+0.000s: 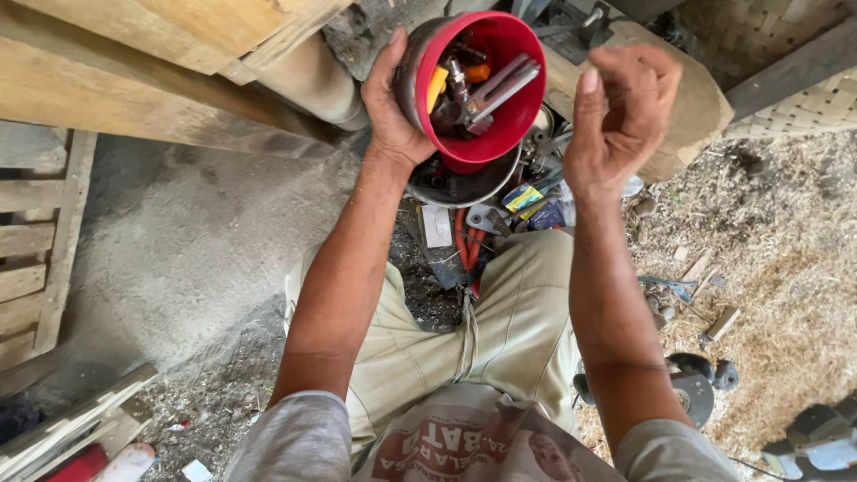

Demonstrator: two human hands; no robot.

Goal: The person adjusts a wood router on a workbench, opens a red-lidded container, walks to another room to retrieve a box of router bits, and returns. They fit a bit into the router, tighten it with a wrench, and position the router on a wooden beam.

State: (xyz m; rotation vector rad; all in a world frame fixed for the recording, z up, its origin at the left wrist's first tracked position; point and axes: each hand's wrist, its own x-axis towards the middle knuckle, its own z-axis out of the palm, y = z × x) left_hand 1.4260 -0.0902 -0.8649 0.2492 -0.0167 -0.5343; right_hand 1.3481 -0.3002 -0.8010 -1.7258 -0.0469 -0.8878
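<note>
Two bare hands are raised in the head camera's view, above the person's knees in khaki trousers [518, 312]. The left hand [393, 107] is wrapped around the outer wall of a red bowl [509, 134], thumb and fingers clamped on its left side, and holds it up tilted so that its inside faces the camera. Inside the bowl lie small metal parts: a grey wrench-like tool [495, 89], a bolt, a yellow piece [436, 87] against the left wall and something orange near the top. The right hand [616, 116] hangs just to the right of the bowl, apart from it, its fingers curled loosely inward; whether anything small sits in them cannot be told. Below the bowl, on the ground, stands a dark metal pan [460, 186] amid a heap of tools, red-handled pliers [466, 245] among them. A thick log [687, 116] lies behind the right hand, wooden planks [134, 71] run across the upper left, and a slatted pallet [36, 241] sits at the left edge. Sawdust covers the ground at right, where a grinder with a dark disc [692, 388] rests
</note>
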